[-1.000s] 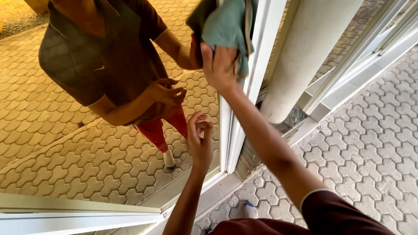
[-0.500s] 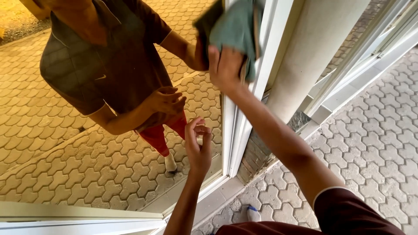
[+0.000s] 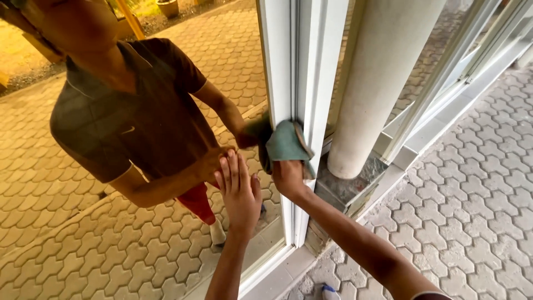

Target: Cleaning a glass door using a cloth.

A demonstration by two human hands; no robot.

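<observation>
Glass pane [image 3: 111,233] fills the left side, acting like a mirror – it throws back the person's own reflection and the paving behind. White window frame [image 3: 302,83] runs top to bottom thru the middle. Right of it, a fat pale column [image 3: 383,83] on a dark stone base, then grey paving [image 3: 472,211] w/ more white frames running off up the right.

What's changed: half a sec ago the teal cloth [image 3: 286,143] was way up near the top of the frame, right arm stretched high. Now it's come down the upright to about mid-height, pressed where the glass edge meets the frame. Looks like one long downward wipe along that upright, w/ the lower stretch of frame not yet reached, I'd say.

Right hand [image 3: 288,178] sits just under the cloth, fingers closed round its lower part, bunching it vs the frame – firm hold, cloth in the fist. Left hand [image 3: 240,191] is flat on the glass, fingers straight and together, holding nothing, just bracing beside the right. It has crept up a touch and closer to the cloth since before.

Bottom edge: small white and blue object [image 3: 327,291] on the paving, too cut off to ID.
</observation>
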